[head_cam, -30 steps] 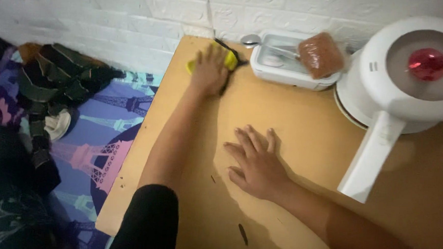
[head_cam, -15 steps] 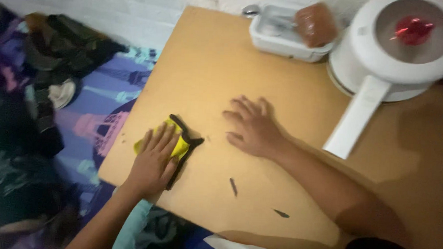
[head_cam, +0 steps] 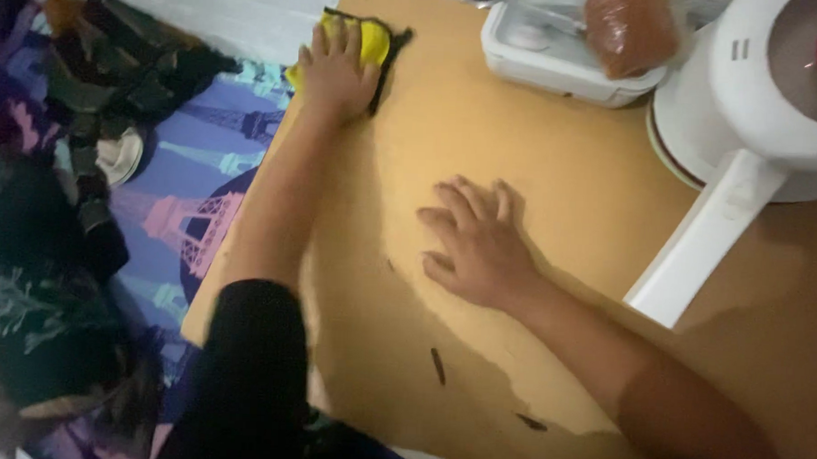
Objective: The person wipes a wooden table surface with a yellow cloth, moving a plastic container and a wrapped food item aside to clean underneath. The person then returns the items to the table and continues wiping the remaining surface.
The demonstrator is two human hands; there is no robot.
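Left hand (head_cam: 334, 69) lies palm-down, fingers spread, pressing a yellow cleaning cloth with black edging (head_cam: 372, 40) flat against the far left corner of the tan wooden tabletop (head_cam: 555, 189); the arm is stretched out full along the table's left edge. Right hand (head_cam: 476, 245) rests open and flat mid-table, holding nothing, seemingly bracing. Judged progress: wiping looks partly done, since the area around the hands appears smooth, but small dark specks (head_cam: 437, 366) lie near the front edge, so that strip seems left to do. The cloth is bunched under the palm, its yellow face showing past the fingertips, its black trim on the right side. Beyond: a white rectangular lidded container (head_cam: 559, 67) with a brown bagged item (head_cam: 628, 29) on it, and a white round appliance with a long handle (head_cam: 726, 213).
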